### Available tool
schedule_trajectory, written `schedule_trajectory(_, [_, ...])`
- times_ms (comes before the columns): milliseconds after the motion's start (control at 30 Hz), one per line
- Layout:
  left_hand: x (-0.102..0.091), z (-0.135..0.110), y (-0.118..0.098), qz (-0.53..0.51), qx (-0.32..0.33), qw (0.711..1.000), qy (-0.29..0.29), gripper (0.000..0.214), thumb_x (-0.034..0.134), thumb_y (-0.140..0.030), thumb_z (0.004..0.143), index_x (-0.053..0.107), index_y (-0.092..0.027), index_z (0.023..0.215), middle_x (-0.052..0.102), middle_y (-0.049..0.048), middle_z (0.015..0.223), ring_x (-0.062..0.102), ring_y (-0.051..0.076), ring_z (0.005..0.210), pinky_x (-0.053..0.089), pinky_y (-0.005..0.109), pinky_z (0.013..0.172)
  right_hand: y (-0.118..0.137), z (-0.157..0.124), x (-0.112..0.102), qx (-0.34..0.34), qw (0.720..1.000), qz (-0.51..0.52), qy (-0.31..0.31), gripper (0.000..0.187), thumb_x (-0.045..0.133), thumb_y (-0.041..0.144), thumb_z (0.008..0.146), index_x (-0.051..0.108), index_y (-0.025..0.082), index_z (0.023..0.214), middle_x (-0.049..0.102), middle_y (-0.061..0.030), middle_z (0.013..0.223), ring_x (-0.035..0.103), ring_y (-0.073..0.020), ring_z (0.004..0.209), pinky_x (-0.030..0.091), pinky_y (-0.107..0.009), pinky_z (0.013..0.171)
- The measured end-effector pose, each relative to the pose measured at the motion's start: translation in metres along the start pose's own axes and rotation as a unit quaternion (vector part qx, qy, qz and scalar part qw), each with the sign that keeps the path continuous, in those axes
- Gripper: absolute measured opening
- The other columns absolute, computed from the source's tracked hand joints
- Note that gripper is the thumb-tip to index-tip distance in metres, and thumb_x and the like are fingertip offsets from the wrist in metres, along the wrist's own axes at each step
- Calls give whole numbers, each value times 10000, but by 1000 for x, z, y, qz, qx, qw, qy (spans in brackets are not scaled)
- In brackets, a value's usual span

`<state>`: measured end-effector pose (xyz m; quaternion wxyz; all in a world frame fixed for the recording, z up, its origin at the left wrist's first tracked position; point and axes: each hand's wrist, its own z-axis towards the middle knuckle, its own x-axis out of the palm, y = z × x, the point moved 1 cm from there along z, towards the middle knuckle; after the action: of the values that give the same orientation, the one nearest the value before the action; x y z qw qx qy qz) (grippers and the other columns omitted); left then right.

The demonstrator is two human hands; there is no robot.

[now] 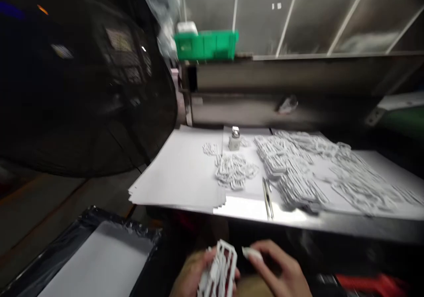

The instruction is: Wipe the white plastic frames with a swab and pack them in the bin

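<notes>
White plastic frame, a lattice with open slots, is held at the bottom edge of the view, below the front edge of the tabletop. It is held by the left hand: grip closed, fingers wrapped behind the frame. Frame is tilted, upper end leaning right. A small white piece is pinched in the right hand, grip closed on it at the fingertips. Piece is just beside the frame's upper right corner; whether the two touch cannot be told through the blur. Both hands are kept close together.

Tabletop is seen above the hands, its metal front strip bare. Sheets of white paper are stacked on its left part, corners fanned over the edge. A small pile of white plastic parts lies on paper near the middle. Larger heaps of the same parts are spread across the right part. A thin metal rod lies between pile and heaps, pointed at the front edge. A small bottle with a metal top stands upright just behind the pile.

Black mesh fan fills the upper left. Green bin is set on a ledge at the back. A box lined with black film, white sheet inside, is seen lower left, below tabletop level. A red thing shows in the lower right corner, too blurred to be identified.
</notes>
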<state>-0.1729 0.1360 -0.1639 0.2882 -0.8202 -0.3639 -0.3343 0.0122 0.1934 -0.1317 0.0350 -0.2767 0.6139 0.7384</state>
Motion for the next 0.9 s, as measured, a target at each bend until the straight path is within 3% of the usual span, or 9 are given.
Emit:
schedule_trajectory(67, [-13,-1,-6,-14,-4,1000,2,410,501,-382,875,629,-5,977,677,180,846,647,203,661,510,280,575,5,4,8,10,1000,4,6,148,567,352,853,624,215,864,638,-17,850,598,-163,794,474,-252,719])
schedule_trajectory(267, [-35,-7,-33,-39,-3,999,32,353,477,-325,884,670,-41,966,697,171,873,666,220,706,528,286,622,18,28,34,32,999,-9,6,112,582,263,852,634,190,920,636,-22,875,592,-139,797,462,-237,719])
schedule_trajectory(433, [-41,-3,-41,-35,-10,999,29,342,489,-321,880,665,-48,985,694,183,881,670,227,715,532,292,634,26,48,50,0,999,-11,39,124,568,243,862,641,173,934,631,-30,857,585,-127,769,465,-230,696])
schedule_trajectory(600, [-38,7,-36,-41,8,999,-23,251,500,-252,882,669,-86,964,707,138,871,673,224,771,532,339,737,30,70,61,-61,990,-41,117,135,536,232,879,642,170,935,619,-29,877,582,-112,767,459,-212,694])
schedule_trajectory(733, [-30,11,-34,-17,11,999,-47,234,505,-244,881,671,-89,940,711,122,861,676,231,779,547,330,710,19,68,49,-61,981,-92,157,135,540,227,871,647,176,934,609,-31,876,572,-111,731,453,-213,652])
schedule_trajectory(900, [-15,22,-34,29,-9,999,-24,311,470,-279,894,642,-56,1027,698,168,901,679,254,767,555,311,638,6,54,14,1,991,-78,104,132,526,208,876,650,167,859,630,-30,819,576,-117,721,452,-227,659])
